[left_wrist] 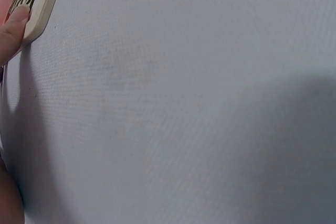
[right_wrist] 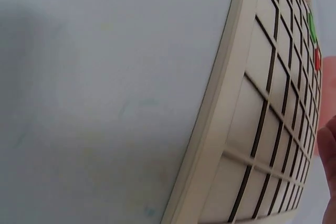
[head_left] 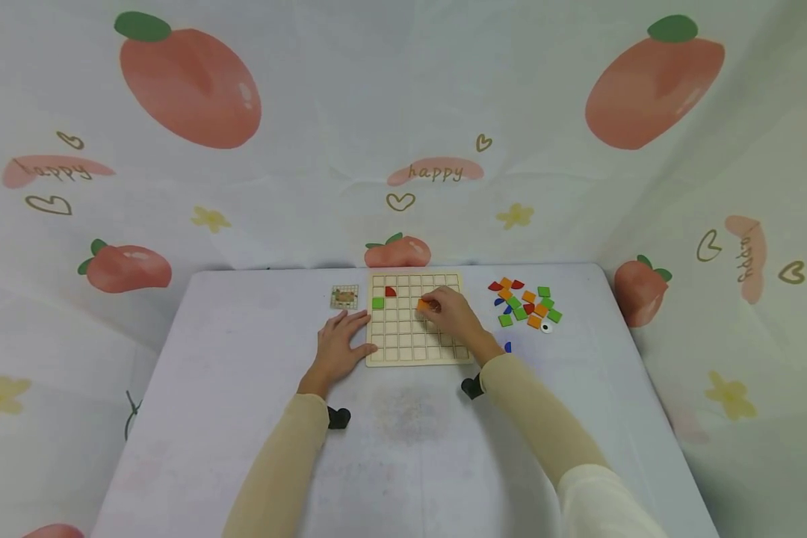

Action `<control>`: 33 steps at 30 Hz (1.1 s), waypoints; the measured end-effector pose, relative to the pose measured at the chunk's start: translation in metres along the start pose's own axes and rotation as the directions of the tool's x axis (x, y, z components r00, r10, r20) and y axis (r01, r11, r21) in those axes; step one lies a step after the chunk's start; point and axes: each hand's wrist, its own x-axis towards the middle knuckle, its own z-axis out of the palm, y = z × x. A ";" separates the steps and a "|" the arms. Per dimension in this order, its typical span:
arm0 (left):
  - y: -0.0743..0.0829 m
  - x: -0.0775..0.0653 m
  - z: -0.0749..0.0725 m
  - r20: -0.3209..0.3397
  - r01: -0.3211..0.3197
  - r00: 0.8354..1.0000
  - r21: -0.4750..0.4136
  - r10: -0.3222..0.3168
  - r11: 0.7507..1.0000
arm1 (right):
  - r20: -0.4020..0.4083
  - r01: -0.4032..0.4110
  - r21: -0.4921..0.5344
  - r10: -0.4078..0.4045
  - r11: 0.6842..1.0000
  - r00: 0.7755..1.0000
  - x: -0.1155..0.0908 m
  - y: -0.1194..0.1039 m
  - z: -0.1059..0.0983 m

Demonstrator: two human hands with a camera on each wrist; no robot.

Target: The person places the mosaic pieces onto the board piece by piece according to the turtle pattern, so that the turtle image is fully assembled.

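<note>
A pale wooden grid board (head_left: 397, 338) lies on the table. My left hand (head_left: 339, 345) rests at its left side, fingers outstretched, with the thumb (left_wrist: 17, 17) on the board's near-left edge. Over the upper middle of the grid, my right hand (head_left: 453, 315) pinches an orange square tile (head_left: 422, 305); its fingers partly hide the tile. A green square tile (head_left: 378, 302) sits in the grid's leftmost column. Diagonally up and right of it is a red quarter-round tile (head_left: 391, 291).
Right of the board lies a loose pile of green, orange, red and blue tiles (head_left: 520, 314), with a white round piece with a dark dot (head_left: 546, 327). One blue tile (head_left: 508, 347) lies nearer. A small picture card (head_left: 344, 297) is left of the board. Patterned cloth hangs behind.
</note>
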 end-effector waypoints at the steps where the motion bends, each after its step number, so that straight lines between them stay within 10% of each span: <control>1: 0.000 0.000 0.000 -0.001 0.001 1.000 -0.002 -0.001 1.000 | 0.007 0.000 0.000 0.000 1.000 1.000 0.003 -0.002 0.002; 33: 0.001 -0.001 -0.002 -0.006 -0.022 1.000 -0.012 0.022 1.000 | 0.014 0.064 -0.223 -0.062 0.973 0.998 0.039 -0.031 0.048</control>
